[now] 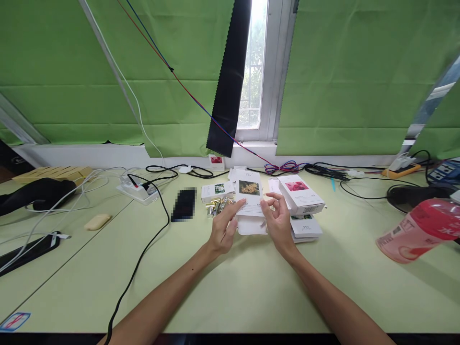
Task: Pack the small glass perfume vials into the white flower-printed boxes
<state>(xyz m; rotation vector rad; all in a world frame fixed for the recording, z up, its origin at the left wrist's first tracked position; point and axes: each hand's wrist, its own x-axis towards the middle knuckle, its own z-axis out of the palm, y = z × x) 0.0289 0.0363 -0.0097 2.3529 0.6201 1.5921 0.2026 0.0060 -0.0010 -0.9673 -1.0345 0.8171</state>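
My left hand and my right hand hold a flat white carton with a yellow flower picture, just above the pale green table. Left fingers press its left edge, right fingers pinch its right edge. A closed white box with a pink flower picture lies to the right on a stack of flat cartons. Another small white box lies on its side to the left, with several small gold and silver items beside it.
A black phone lies left of the cartons. A power strip with a black cable sits further left. A pink bottle lies at the right. Cables run along the back edge. A dark device is at the far left.
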